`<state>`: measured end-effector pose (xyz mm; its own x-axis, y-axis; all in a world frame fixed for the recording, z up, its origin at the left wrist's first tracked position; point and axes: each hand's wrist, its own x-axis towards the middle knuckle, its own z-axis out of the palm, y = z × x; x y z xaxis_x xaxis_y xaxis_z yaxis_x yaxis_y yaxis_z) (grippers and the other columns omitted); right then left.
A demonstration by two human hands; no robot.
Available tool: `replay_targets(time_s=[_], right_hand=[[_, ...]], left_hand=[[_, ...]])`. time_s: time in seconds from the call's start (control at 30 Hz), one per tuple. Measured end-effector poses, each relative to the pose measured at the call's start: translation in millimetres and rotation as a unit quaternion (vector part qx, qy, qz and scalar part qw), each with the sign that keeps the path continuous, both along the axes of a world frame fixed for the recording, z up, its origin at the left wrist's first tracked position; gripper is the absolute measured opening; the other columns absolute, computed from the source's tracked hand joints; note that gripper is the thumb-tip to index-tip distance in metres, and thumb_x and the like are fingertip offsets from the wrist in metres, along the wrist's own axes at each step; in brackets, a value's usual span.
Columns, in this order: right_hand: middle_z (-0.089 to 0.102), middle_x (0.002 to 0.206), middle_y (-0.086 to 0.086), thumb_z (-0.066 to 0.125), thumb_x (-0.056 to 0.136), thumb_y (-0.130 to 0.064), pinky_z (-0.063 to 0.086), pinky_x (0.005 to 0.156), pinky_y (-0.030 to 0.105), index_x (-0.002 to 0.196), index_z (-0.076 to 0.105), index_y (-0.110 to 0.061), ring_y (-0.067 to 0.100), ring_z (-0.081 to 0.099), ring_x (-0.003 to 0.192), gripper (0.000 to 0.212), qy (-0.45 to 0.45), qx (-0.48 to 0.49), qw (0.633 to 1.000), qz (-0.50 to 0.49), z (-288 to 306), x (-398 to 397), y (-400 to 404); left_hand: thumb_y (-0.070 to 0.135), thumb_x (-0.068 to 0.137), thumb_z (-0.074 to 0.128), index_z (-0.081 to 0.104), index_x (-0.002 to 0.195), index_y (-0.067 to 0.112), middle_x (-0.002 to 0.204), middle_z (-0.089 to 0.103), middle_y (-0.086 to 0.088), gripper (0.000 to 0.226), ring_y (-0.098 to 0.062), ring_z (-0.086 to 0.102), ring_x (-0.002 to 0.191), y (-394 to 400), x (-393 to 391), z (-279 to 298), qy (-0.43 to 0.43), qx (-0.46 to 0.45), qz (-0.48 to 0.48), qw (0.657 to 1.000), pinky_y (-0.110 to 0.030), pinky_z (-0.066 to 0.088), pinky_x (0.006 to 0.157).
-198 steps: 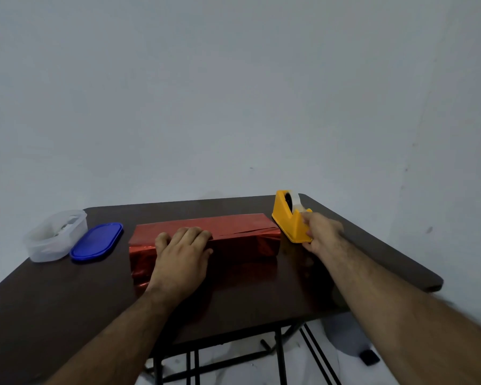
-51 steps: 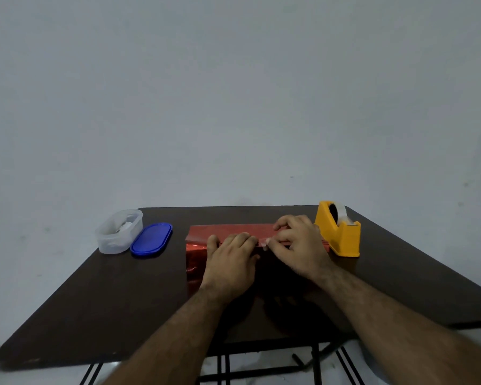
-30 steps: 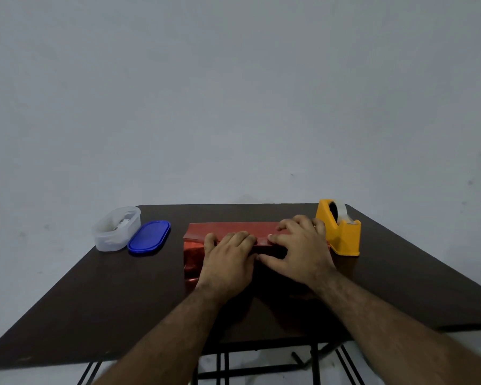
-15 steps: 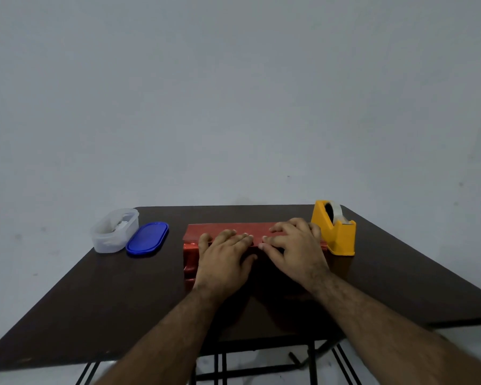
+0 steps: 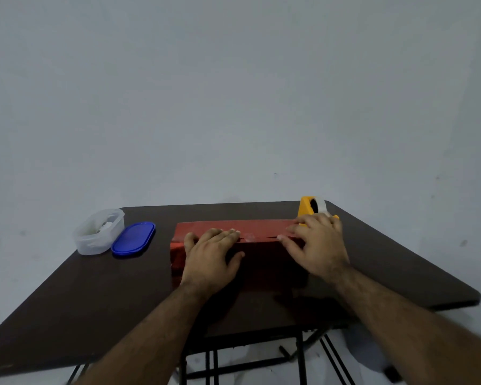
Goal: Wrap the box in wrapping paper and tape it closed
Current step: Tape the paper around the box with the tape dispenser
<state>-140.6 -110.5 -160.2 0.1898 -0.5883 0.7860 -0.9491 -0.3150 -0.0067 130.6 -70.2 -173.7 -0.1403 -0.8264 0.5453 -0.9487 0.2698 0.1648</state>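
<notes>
A single head-worn camera looks forward and slightly down from the near side of a dark table point(image 5: 67, 307), close enough that both forearms run in from the bottom edge. The wide lens takes in the whole tabletop, with a bare wall point(image 5: 233, 93) filling the far upper half.

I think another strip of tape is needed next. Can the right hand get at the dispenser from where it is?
Probably yes. The right hand rests on the wrapped box right in front of the dispenser, which stands just beyond its fingers, with nothing between them.
</notes>
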Motion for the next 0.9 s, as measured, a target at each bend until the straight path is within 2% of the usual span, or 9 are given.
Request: replay_targets(time_s=[0.1,0.2,0.33,0.4,0.5,0.6,0.7,0.83,0.9], right_hand=[[0.072,0.113,-0.008,0.044,0.097,-0.065,0.038,0.094,0.047,0.110,0.079,-0.034,0.026,0.062,0.111,0.048,-0.083,0.060,0.992,-0.077,8.3,-34.3,-5.3],[0.072,0.122,0.001,0.051,0.102,-0.056,0.047,0.096,0.050,0.122,0.076,-0.031,0.033,0.060,0.117,0.040,-0.182,0.108,0.970,-0.118,21.4,-60.1,-15.1],[0.077,0.113,0.006,0.050,0.103,-0.058,0.057,0.085,0.040,0.110,0.081,-0.021,0.030,0.065,0.100,0.049,-0.305,0.181,0.929,-0.110,47.6,-75.0,-31.0],[0.076,0.117,0.011,0.061,0.102,-0.050,0.054,0.082,0.035,0.113,0.079,-0.011,0.032,0.066,0.101,0.044,-0.382,0.253,0.883,-0.104,59.4,-76.0,-44.0],[0.068,0.129,0.016,0.075,0.096,-0.033,0.051,0.079,0.034,0.132,0.068,-0.002,0.035,0.065,0.113,0.048,-0.488,0.299,0.813,-0.102,67.2,-71.1,-57.0],[0.066,0.122,0.015,0.074,0.095,-0.022,0.050,0.077,0.035,0.131,0.065,-0.001,0.032,0.060,0.101,0.043,-0.506,0.335,0.785,-0.123,72.5,-69.7,-68.5],[0.057,0.128,0.019,0.069,0.100,-0.023,0.044,0.082,0.041,0.138,0.057,-0.004,0.037,0.056,0.111,0.044,-0.511,0.407,0.747,-0.123,79.2,-69.1,-75.0],[0.043,0.102,0.017,0.065,0.098,-0.018,0.041,0.066,0.037,0.112,0.042,-0.006,0.031,0.046,0.079,0.030,-0.495,0.478,0.710,-0.147,86.6,-71.4,-83.7],[0.040,0.095,0.016,0.062,0.095,-0.010,0.044,0.067,0.038,0.104,0.046,-0.005,0.034,0.051,0.079,0.020,-0.497,0.484,0.708,-0.133,87.8,-72.4,-89.0]], left_hand=[[0.068,0.095,0.049,0.053,0.152,0.034,0.156,0.052,0.016,0.066,-0.013,0.045,0.143,-2.3,-2.0,-3.7,-0.019,-0.028,-0.023,0.999,-0.053,0.018,0.116],[0.060,0.095,0.052,0.065,0.139,0.030,0.143,0.064,0.013,0.055,-0.014,0.056,0.129,-4.0,-13.2,-0.9,-0.066,-0.105,-0.066,0.990,-0.051,0.028,0.106],[0.050,0.095,0.057,0.075,0.119,0.030,0.123,0.073,0.015,0.036,-0.014,0.061,0.117,-7.6,-55.2,26.1,-0.097,-0.177,-0.133,0.970,-0.048,0.028,0.100],[0.049,0.096,0.054,0.073,0.121,0.033,0.123,0.071,0.016,0.035,-0.014,0.056,0.121,-13.8,-88.9,45.1,-0.093,-0.127,-0.143,0.977,-0.049,0.025,0.103],[0.050,0.096,0.054,0.071,0.118,0.034,0.117,0.070,0.014,0.032,-0.015,0.054,0.120,-35.5,-137.4,63.3,-0.077,-0.034,-0.119,0.989,-0.049,0.021,0.104],[0.051,0.094,0.060,0.071,0.106,0.031,0.102,0.071,0.011,0.025,-0.019,0.059,0.111,-63.8,-174.1,72.1,-0.038,0.048,-0.079,0.995,-0.050,0.023,0.105],[0.049,0.093,0.063,0.065,0.092,0.027,0.091,0.068,0.006,0.022,-0.022,0.062,0.100,-83.8,-197.4,75.4,-0.040,0.115,-0.035,0.992,-0.052,0.026,0.106],[0.046,0.091,0.066,0.064,0.090,0.025,0.092,0.066,0.003,0.022,-0.024,0.061,0.100,-106.3,-217.0,72.7,-0.011,0.171,-0.004,0.985,-0.055,0.022,0.110],[0.047,0.091,0.067,0.064,0.092,0.024,0.094,0.066,0.002,0.023,-0.025,0.061,0.102,-113.9,-225.3,69.1,0.005,0.186,-0.002,0.983,-0.056,0.021,0.111]])
